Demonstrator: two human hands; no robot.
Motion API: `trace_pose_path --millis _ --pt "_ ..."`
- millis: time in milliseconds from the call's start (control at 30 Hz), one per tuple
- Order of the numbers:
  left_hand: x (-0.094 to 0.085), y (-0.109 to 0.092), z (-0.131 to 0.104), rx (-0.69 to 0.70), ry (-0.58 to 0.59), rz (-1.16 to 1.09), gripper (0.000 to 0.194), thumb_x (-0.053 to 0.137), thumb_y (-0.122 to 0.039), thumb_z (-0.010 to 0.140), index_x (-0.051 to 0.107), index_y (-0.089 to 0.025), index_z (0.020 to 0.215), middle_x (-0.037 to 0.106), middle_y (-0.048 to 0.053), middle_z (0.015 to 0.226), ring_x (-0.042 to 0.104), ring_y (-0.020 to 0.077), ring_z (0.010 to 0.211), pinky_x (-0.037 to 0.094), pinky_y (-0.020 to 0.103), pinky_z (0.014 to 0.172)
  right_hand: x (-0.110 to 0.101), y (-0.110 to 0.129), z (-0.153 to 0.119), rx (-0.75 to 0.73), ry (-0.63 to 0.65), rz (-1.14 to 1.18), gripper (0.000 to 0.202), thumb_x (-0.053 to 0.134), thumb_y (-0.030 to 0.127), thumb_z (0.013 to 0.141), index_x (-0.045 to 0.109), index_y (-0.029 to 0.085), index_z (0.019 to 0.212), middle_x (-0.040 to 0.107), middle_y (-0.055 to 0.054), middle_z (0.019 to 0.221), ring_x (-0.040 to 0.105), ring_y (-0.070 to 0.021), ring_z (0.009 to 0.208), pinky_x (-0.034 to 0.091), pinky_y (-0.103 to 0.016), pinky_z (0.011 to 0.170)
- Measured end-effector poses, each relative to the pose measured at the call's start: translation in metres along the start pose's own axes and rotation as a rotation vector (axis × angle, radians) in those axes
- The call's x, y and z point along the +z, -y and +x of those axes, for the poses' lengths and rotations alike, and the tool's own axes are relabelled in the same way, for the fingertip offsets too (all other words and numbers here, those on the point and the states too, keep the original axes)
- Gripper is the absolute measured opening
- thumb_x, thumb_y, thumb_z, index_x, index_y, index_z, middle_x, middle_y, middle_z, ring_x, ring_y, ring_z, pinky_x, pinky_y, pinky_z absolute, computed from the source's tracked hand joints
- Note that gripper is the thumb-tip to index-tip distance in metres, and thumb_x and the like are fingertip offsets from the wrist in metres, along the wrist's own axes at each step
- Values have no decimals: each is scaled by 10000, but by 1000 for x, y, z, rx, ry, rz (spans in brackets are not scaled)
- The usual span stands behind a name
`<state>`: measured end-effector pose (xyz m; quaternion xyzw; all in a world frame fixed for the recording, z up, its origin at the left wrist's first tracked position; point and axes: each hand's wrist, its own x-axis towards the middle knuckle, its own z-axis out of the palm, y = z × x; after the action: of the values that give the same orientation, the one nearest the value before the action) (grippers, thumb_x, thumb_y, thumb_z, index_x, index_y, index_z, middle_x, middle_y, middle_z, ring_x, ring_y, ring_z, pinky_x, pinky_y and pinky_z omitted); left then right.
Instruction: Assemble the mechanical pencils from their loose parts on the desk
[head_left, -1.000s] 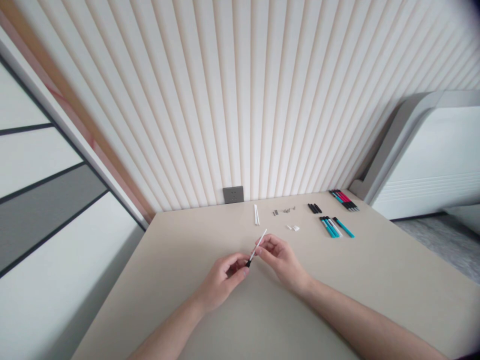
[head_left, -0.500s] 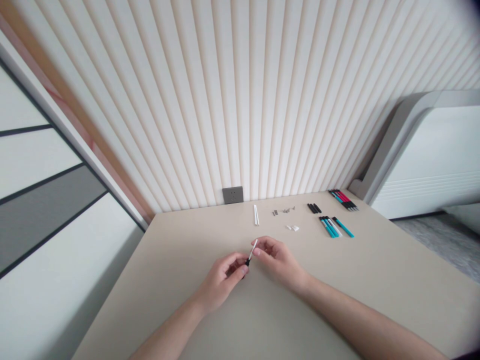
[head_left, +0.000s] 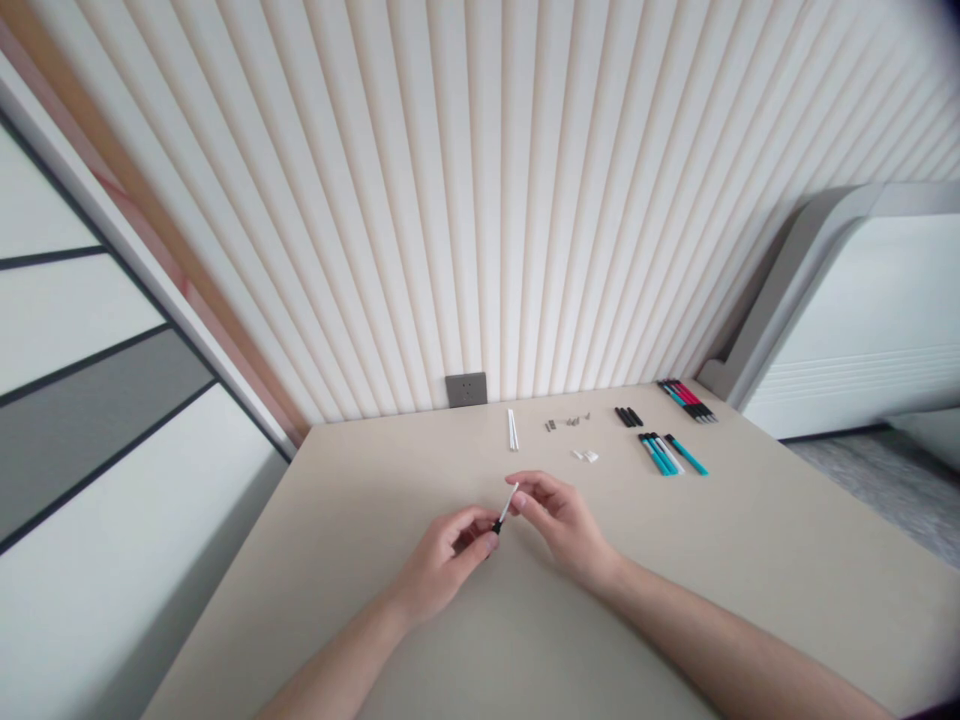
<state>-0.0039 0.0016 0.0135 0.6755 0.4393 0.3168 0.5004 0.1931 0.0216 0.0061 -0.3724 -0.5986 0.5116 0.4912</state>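
Note:
My left hand [head_left: 450,558] is closed around a short black pen grip section [head_left: 496,527], held between thumb and fingers over the table. From it a thin white pen refill [head_left: 508,504] sticks up, tilted to the right. My right hand [head_left: 559,515] has its thumb and index finger at the refill's upper end, closed about it; the exact contact is small and hard to see. The lower end of the black part is hidden by my left thumb.
Farther back on the table [head_left: 360,470] lie white refills [head_left: 513,430], small metal parts [head_left: 573,422], white pieces [head_left: 586,456] and black grips [head_left: 628,417]. To the right are teal and white barrels [head_left: 660,455] and several pens [head_left: 687,400]. A wall socket [head_left: 466,389] sits behind.
The refill and black grip section have shifted very slightly to the right. My right fingers have moved a little around the refill's upper end. The parts on the table stay put.

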Motion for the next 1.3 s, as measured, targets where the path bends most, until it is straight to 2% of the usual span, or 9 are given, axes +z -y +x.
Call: trace_pose_path --millis 100,333,600,700,800,967,1067,1200,1300 --pt "0 -1 0 7 5 24 207 568 -338 902 655 -180 1004 607 11 829 545 151 788 432 238 728 -2 0 0 3 -12 -51 245 609 432 878 668 196 911 688 -28 819 606 -156 775 468 -290 770" --pt "-1 -5 -1 22 29 49 176 570 -315 891 656 -167 932 571 -7 739 518 138 715 421 226 677 6 0 -2 -8 44 -112 269 585 440 891 651 182 855 680 -22 784 593 -141 735 461 -271 733" --pt "0 -3 -3 18 32 45 197 578 -363 884 624 -174 911 590 0 749 547 144 715 436 235 680 5 -3 1 -48 5 -158 272 589 461 880 669 201 877 691 -35 849 611 -160 791 476 -292 766" --pt "0 -1 -3 16 11 46 205 574 -375 888 620 -176 914 611 13 794 565 155 756 447 244 714 -1 5 4 -143 70 -250 267 592 449 881 693 213 957 700 -48 889 624 -173 832 486 -305 798" --pt "-1 0 -3 19 -22 42 210 561 -376 899 614 -181 959 617 25 868 565 157 791 451 249 739 -25 11 15 -203 48 -427 313 524 428 926 666 230 1122 702 -65 984 630 -192 898 491 -324 825" --pt "-4 -1 0 67 -81 32 183 568 -359 895 606 -187 945 611 32 937 549 157 823 441 263 790 -103 -8 49 -204 -348 -1011 369 389 296 964 630 202 1227 655 -118 1166 559 -269 1101 399 -431 987" --pt "-4 -1 1 79 -107 15 172 578 -351 890 610 -185 922 616 32 926 542 159 831 430 269 812 -137 -29 63 -95 -348 -1276 416 384 172 931 586 196 1294 606 -105 1287 520 -285 1163 383 -442 996" --pt "-3 2 1 40 -166 -62 202 600 -370 880 610 -185 959 612 29 909 554 162 826 431 266 799 -148 -49 72 -16 -257 -1408 475 404 122 897 542 217 1342 499 -79 1425 492 -295 1208 422 -431 941" --pt "-2 5 2 45 -194 -141 290 606 -365 881 563 -211 1123 606 26 942 569 162 851 440 275 810 -148 -55 75 4 -242 -1419 481 408 109 889 552 230 1332 498 -65 1428 507 -291 1200 434 -415 920"
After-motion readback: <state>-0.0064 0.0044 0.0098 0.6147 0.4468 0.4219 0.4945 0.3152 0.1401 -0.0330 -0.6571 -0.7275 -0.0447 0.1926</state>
